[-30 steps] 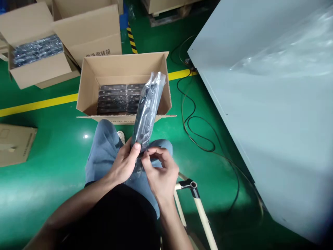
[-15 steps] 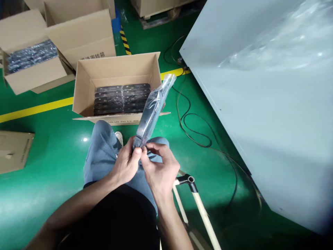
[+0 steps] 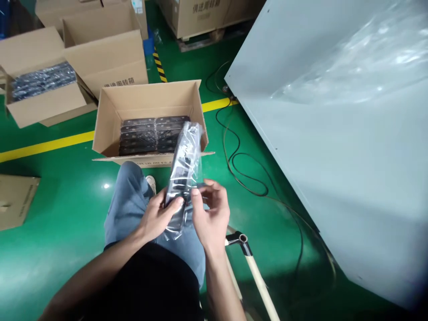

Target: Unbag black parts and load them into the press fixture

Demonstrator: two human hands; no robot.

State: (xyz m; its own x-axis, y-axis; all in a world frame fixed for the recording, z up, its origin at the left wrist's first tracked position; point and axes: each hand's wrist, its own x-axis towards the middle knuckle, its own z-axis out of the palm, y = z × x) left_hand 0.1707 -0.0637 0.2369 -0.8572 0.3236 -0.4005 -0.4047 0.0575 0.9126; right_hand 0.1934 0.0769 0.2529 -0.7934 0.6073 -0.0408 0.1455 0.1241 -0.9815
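A long dark part in a clear plastic bag [image 3: 183,167] is held over my lap, its far end slanting up toward the carton. My left hand [image 3: 160,214] is closed around its lower left side, thumb on top. At the bag's right edge, my right hand [image 3: 212,207] is closed, with thumb and fingertips pinching the loose film. Just beyond my knees stands an open carton [image 3: 150,100], where dark parts wrapped in clear plastic [image 3: 142,136] lie in two columns. The held bag covers a bit of the carton's front right.
A second open carton [image 3: 50,104] at the left holds bagged parts, with another open carton [image 3: 103,58] behind it. A large pale grey panel [image 3: 301,133] fills the right side. Cables [image 3: 240,174] lie on the green floor beside a tubular frame [image 3: 256,263].
The bagged part has turned so its broad face shows, and its far end has swung left and down. My right hand has shifted from the lower end to the bag's right edge.
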